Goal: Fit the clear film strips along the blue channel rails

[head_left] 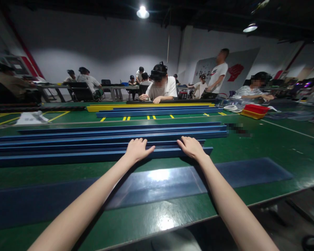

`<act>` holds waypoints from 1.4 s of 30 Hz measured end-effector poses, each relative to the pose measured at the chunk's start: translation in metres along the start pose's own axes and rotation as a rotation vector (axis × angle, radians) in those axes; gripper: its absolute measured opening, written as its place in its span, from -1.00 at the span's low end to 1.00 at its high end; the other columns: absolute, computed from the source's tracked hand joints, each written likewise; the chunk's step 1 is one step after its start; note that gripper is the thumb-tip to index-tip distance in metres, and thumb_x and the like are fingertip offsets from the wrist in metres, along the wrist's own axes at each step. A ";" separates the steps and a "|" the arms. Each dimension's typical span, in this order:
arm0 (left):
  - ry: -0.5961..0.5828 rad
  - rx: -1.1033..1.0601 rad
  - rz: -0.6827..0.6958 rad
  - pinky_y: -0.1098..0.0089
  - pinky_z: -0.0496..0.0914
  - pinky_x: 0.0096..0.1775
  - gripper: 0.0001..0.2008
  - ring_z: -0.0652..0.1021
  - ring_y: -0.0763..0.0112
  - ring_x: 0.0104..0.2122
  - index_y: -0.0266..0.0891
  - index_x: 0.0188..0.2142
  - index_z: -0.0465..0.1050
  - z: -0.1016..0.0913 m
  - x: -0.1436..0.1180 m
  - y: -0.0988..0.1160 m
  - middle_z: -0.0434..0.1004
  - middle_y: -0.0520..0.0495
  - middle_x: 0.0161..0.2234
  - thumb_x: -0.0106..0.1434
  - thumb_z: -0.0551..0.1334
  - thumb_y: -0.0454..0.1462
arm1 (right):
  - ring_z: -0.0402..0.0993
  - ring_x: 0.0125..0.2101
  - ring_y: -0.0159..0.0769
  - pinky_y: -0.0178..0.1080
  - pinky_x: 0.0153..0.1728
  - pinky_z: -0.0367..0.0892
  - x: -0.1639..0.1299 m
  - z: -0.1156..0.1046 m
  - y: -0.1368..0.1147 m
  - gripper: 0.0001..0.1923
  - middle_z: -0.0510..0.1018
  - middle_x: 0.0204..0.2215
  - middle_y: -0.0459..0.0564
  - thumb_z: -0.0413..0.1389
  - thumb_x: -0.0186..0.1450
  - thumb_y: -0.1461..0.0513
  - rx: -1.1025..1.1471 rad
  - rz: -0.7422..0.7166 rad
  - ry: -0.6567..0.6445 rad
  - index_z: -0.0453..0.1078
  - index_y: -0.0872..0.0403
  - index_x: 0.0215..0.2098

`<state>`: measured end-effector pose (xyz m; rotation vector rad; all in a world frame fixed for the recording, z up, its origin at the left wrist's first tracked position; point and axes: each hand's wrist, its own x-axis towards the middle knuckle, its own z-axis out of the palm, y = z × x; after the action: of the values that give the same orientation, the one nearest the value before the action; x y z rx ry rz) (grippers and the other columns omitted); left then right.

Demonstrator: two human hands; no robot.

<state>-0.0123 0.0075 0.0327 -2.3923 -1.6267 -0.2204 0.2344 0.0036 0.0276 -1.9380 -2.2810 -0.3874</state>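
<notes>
Resting hands (pixel 163 149) along nearest blue rail's (pixel 68 157) edge

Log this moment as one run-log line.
left hand: flat on nearest blue rail | right hand: on same rail | surface: green table | holding: nothing lifted

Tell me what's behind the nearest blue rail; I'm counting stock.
Behind the nearest blue rail, under the left hand and right hand, lie more blue rails stacked side by side. The green table continues beyond. The exact count is unclear because they overlap.
</notes>
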 end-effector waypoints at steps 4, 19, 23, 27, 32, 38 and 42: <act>0.024 0.023 0.002 0.29 0.27 -0.18 -0.44 0.46 0.19 -0.20 -0.29 -0.22 0.39 0.001 -0.003 -0.008 0.48 -0.21 -0.25 0.22 -0.15 0.08 | 0.37 -0.21 -0.24 -0.26 -0.24 0.11 0.000 0.000 -0.001 -0.53 0.50 -0.24 0.08 -0.32 0.34 0.01 0.001 -0.042 -0.011 0.30 0.10 -0.27; 0.027 0.035 -0.020 0.37 0.30 -0.34 -0.46 0.51 0.20 -0.27 -0.28 -0.31 0.48 -0.001 -0.001 -0.014 0.51 -0.20 -0.33 0.22 -0.17 -0.01 | 0.42 -0.26 -0.23 -0.28 -0.32 0.12 0.003 -0.006 -0.006 -0.46 0.52 -0.27 0.07 -0.34 0.32 -0.04 0.055 -0.019 -0.009 0.33 0.09 -0.34; 0.024 0.036 -0.034 0.38 0.30 -0.33 -0.47 0.50 0.21 -0.25 -0.26 -0.28 0.47 0.000 -0.001 -0.018 0.52 -0.18 -0.31 0.22 -0.16 -0.01 | 0.40 -0.23 -0.24 -0.28 -0.28 0.12 0.005 -0.005 -0.011 -0.49 0.52 -0.26 0.09 -0.35 0.34 0.02 0.039 -0.023 -0.013 0.33 0.11 -0.30; 0.023 0.022 -0.045 0.38 0.30 -0.34 -0.49 0.51 0.21 -0.26 -0.25 -0.31 0.48 -0.001 0.000 -0.020 0.53 -0.17 -0.32 0.23 -0.17 -0.05 | 0.39 -0.21 -0.22 -0.26 -0.25 0.11 0.005 -0.003 -0.015 -0.53 0.51 -0.26 0.08 -0.34 0.35 0.06 0.000 -0.033 -0.012 0.32 0.12 -0.26; 0.053 0.014 -0.045 0.35 0.30 -0.38 -0.48 0.52 0.18 -0.28 -0.25 -0.37 0.49 0.001 0.001 -0.024 0.54 -0.17 -0.35 0.24 -0.19 -0.08 | 0.37 -0.20 -0.21 -0.25 -0.25 0.12 0.007 -0.001 -0.019 -0.54 0.50 -0.25 0.09 -0.34 0.36 0.08 -0.038 -0.018 -0.016 0.31 0.12 -0.23; 0.076 0.000 -0.049 0.34 0.31 -0.38 -0.49 0.53 0.17 -0.30 -0.25 -0.38 0.51 0.004 0.003 -0.028 0.55 -0.18 -0.36 0.23 -0.17 -0.09 | 0.36 -0.18 -0.22 -0.25 -0.23 0.11 0.008 -0.002 -0.022 -0.54 0.49 -0.23 0.11 -0.35 0.36 0.09 -0.050 -0.029 -0.032 0.30 0.14 -0.20; 0.071 0.011 -0.052 0.34 0.31 -0.37 -0.50 0.53 0.17 -0.29 -0.25 -0.38 0.51 0.005 0.002 -0.033 0.55 -0.18 -0.36 0.23 -0.16 -0.10 | 0.36 -0.18 -0.21 -0.25 -0.21 0.11 0.009 -0.002 -0.026 -0.52 0.48 -0.22 0.13 -0.36 0.36 0.08 -0.038 -0.045 -0.040 0.31 0.15 -0.20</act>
<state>-0.0417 0.0226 0.0318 -2.3089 -1.6548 -0.3008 0.2074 0.0081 0.0292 -1.9314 -2.3627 -0.4036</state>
